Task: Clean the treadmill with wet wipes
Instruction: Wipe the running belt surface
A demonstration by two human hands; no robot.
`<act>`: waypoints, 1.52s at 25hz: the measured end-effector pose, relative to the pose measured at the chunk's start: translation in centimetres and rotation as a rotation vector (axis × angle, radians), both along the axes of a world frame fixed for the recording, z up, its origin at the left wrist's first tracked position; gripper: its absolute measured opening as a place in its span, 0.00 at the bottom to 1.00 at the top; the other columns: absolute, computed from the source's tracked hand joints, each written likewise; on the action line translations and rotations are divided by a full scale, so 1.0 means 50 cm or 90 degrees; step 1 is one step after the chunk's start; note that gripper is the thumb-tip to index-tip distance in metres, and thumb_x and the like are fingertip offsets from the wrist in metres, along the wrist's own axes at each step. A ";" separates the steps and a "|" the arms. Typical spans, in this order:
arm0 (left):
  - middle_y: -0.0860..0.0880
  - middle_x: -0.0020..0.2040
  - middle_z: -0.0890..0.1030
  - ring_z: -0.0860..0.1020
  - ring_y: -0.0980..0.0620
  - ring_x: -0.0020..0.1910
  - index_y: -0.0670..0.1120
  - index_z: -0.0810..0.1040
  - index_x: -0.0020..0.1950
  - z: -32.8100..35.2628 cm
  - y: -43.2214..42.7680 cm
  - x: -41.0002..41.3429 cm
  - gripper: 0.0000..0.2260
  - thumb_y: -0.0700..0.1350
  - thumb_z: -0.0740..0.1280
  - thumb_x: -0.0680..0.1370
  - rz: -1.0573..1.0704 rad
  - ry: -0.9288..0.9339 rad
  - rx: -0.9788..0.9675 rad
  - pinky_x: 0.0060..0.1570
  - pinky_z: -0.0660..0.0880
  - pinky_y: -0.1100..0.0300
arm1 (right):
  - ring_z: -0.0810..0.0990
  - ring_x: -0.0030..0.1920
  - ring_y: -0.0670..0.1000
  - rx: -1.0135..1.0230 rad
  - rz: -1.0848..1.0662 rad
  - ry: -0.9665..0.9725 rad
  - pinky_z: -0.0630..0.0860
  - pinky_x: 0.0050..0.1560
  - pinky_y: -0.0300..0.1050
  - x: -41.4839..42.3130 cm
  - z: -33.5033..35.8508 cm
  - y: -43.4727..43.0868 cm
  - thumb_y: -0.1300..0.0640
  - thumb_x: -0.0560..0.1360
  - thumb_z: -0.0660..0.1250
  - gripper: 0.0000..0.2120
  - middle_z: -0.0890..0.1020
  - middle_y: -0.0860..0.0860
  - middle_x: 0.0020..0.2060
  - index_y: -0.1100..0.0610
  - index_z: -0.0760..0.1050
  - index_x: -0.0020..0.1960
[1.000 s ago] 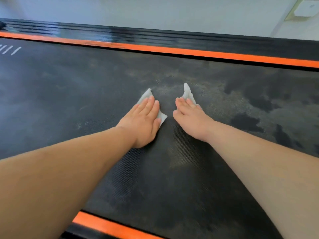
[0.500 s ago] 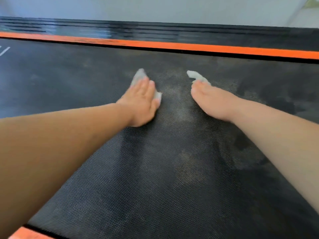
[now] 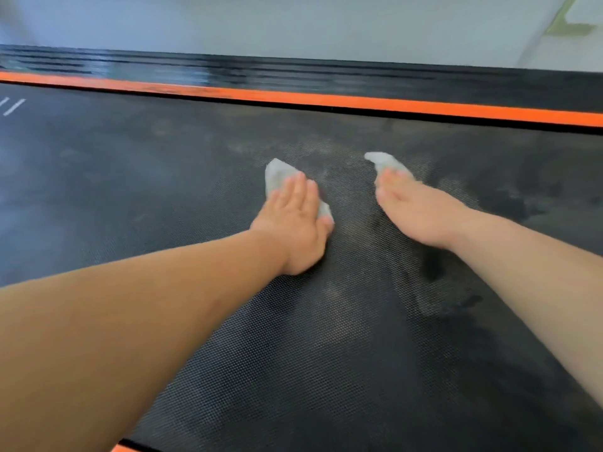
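both hands lie flat on the treadmill belt (image 3: pixel 326 370), fingers straight. the left hand (image 3: pixel 295 223) presses one wet wipe (image 3: pixel 277 174) down, and the right hand (image 3: pixel 414 210) presses another wipe (image 3: pixel 385 162) just beside it. dark damp patches show at the right, the orange side rail (image 3: pixel 359 101) beyond.
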State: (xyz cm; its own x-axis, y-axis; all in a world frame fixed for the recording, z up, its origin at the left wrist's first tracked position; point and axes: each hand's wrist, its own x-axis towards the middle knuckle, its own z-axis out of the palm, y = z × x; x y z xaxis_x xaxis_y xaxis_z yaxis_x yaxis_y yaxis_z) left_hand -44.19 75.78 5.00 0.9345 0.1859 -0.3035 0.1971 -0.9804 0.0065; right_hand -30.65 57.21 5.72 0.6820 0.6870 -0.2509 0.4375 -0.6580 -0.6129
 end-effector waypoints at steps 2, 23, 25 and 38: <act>0.41 0.84 0.42 0.39 0.45 0.83 0.41 0.42 0.84 -0.011 -0.049 -0.013 0.34 0.60 0.37 0.83 -0.222 -0.019 -0.014 0.81 0.41 0.48 | 0.64 0.75 0.62 -0.095 -0.087 -0.116 0.62 0.74 0.62 0.024 -0.014 -0.017 0.44 0.85 0.47 0.27 0.56 0.48 0.81 0.50 0.53 0.81; 0.38 0.84 0.46 0.43 0.42 0.83 0.39 0.46 0.83 -0.032 0.005 0.283 0.32 0.57 0.42 0.84 0.196 -0.033 0.027 0.81 0.41 0.45 | 0.63 0.75 0.62 -0.195 -0.254 -0.181 0.63 0.73 0.59 0.162 -0.015 -0.075 0.53 0.84 0.48 0.23 0.64 0.58 0.77 0.62 0.69 0.73; 0.38 0.83 0.53 0.48 0.41 0.83 0.38 0.53 0.82 -0.029 -0.080 0.320 0.32 0.58 0.41 0.84 0.024 -0.087 0.010 0.81 0.45 0.45 | 0.68 0.70 0.65 -0.119 -0.220 -0.160 0.69 0.65 0.60 0.161 -0.018 -0.061 0.62 0.83 0.50 0.15 0.70 0.64 0.68 0.62 0.72 0.62; 0.39 0.84 0.40 0.37 0.44 0.83 0.39 0.39 0.83 -0.007 -0.177 0.185 0.33 0.59 0.40 0.85 -0.156 -0.012 0.026 0.81 0.39 0.48 | 0.58 0.79 0.60 -0.178 -0.132 -0.160 0.57 0.76 0.58 0.147 -0.016 -0.090 0.48 0.86 0.44 0.26 0.62 0.57 0.78 0.62 0.63 0.76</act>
